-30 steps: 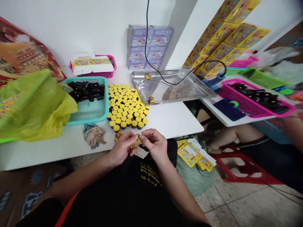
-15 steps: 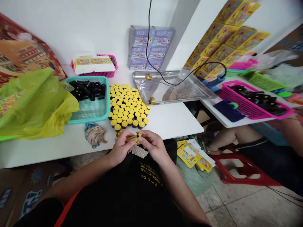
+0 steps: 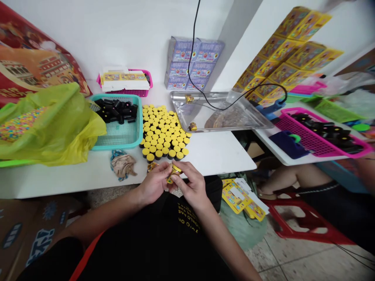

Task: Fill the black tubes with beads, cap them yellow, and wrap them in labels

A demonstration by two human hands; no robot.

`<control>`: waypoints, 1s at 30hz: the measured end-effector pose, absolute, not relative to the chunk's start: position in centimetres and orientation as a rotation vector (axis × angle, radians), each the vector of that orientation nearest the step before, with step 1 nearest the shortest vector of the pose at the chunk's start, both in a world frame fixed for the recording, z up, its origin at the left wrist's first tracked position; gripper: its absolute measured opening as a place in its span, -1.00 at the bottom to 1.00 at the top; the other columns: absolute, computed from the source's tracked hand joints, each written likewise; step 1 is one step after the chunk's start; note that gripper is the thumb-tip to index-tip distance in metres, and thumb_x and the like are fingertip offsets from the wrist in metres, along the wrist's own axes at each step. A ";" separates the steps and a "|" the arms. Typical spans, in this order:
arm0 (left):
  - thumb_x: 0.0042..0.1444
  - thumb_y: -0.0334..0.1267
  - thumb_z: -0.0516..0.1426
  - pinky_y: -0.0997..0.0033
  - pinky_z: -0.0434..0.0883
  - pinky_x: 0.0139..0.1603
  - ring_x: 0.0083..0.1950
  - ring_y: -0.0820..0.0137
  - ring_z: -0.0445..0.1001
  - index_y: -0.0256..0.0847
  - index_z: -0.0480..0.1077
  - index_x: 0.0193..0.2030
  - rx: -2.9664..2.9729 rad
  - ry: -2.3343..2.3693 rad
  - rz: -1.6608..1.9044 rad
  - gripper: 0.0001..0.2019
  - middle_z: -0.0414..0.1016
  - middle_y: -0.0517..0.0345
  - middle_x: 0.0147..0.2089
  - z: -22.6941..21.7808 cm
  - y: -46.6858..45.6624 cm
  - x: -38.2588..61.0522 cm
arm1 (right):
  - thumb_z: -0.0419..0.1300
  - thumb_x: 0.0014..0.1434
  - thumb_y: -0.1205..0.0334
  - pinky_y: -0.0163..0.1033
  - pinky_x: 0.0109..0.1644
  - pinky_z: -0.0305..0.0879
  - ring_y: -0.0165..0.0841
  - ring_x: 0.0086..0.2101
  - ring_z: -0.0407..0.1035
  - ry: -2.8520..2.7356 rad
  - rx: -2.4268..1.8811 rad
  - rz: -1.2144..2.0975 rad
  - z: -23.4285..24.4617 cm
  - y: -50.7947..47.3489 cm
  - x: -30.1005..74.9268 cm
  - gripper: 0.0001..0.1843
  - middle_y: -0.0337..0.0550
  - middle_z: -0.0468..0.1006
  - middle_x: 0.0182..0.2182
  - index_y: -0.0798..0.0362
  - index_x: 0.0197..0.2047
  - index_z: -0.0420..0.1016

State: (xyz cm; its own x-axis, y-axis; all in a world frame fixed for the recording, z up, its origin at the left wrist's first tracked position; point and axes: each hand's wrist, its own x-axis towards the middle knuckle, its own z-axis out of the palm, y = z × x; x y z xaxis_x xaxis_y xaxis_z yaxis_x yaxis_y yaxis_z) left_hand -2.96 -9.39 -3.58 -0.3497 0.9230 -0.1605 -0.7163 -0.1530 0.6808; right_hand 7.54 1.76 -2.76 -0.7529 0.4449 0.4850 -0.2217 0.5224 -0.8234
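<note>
My left hand (image 3: pixel 154 185) and my right hand (image 3: pixel 191 182) meet at the front edge of the white table (image 3: pixel 211 150). Together they pinch a small yellow-wrapped piece (image 3: pixel 172 173), fingers closed around it. Just beyond my hands stands a block of several black cylinders with yellow caps (image 3: pixel 163 130). A teal basket (image 3: pixel 120 134) to their left holds loose black cylinders (image 3: pixel 117 110). A small crumpled wrapper (image 3: pixel 152 167) lies by my left thumb.
A yellow-green plastic bag (image 3: pixel 52 125) covers the table's left. A crumpled cloth (image 3: pixel 123 166) lies near the edge. A metal tray (image 3: pixel 219 113) with a black cable sits at the right. Another person's legs (image 3: pixel 293 175) and a red stool (image 3: pixel 295 218) are at the right.
My hands have turned the yellow piece between the fingers and drifted slightly right. The camera view has shifted, so the table things appear a little further right.
</note>
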 end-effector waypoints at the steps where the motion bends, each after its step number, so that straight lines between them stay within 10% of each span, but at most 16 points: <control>1: 0.08 -0.06 0.31 0.51 0.35 -0.49 -0.45 0.50 0.41 -0.22 0.32 -0.29 0.342 0.802 1.770 -0.68 0.38 0.23 -0.37 -3.5 -9.4 -2.9 | 0.32 0.20 0.23 -0.09 -0.05 0.39 -0.23 -0.15 0.46 -2.082 -0.179 1.242 -2.7 1.7 7.5 -0.61 -0.12 0.58 -0.13 -0.18 0.10 0.55; 15: 0.10 -0.01 0.29 0.33 0.44 -0.22 -0.31 0.39 0.46 -0.28 0.46 -0.28 0.199 0.750 1.678 -0.67 0.48 0.08 -0.31 -4.4 -9.0 -3.5 | 0.34 0.15 0.34 -0.04 -0.12 0.44 -0.23 -0.20 0.47 -1.923 -0.156 1.093 -4.2 1.7 7.6 -0.72 -0.11 0.58 -0.21 -0.07 -0.05 0.55; 22: -0.10 -0.44 0.37 0.38 0.42 -0.18 -0.25 0.41 0.50 -0.27 0.48 -0.25 0.165 0.718 1.742 -0.75 0.50 0.14 -0.25 -3.3 -8.0 -4.6 | 0.25 0.25 0.29 0.02 -0.05 0.47 -0.18 -0.09 0.46 -2.015 -0.160 0.890 -3.7 1.6 7.7 -0.61 -0.02 0.54 -0.08 -0.04 0.15 0.44; 30: -0.06 -0.43 0.35 0.40 0.41 -0.16 -0.27 0.45 0.46 -0.31 0.48 -0.35 0.130 0.694 1.751 -0.85 0.47 0.14 -0.31 -2.9 -7.3 -4.6 | 0.24 0.26 0.36 -0.07 -0.09 0.50 -0.24 -0.14 0.48 -2.014 -0.172 0.793 -4.9 1.9 6.7 -0.72 -0.06 0.55 -0.15 -0.04 0.03 0.53</control>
State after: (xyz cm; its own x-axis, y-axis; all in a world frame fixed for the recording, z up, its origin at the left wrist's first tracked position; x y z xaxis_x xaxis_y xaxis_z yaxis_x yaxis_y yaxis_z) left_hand -4.56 -7.35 -2.91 -0.3057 0.9143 -0.2657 -0.8480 -0.1346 0.5126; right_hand 6.74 1.92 -4.91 -0.5551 0.4162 0.7202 -0.1868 0.7813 -0.5955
